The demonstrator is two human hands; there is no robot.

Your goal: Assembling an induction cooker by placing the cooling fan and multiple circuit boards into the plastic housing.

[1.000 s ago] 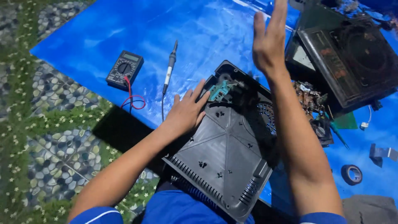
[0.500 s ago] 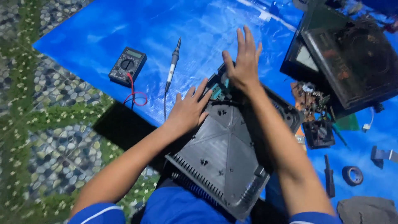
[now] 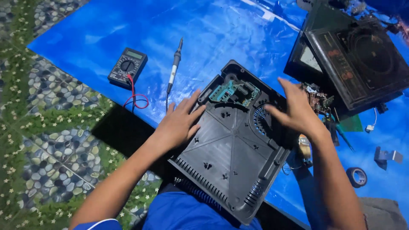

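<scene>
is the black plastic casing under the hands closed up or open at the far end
Open at the far end: the black casing has a gap there exposing a green circuit board. Left hand and right hand rest on it.

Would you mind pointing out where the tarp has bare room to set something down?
The blue tarp is bare beyond the soldering iron, up to the second cooker. It is crowded right of the black casing: circuit board, tape roll, metal bracket.
</scene>
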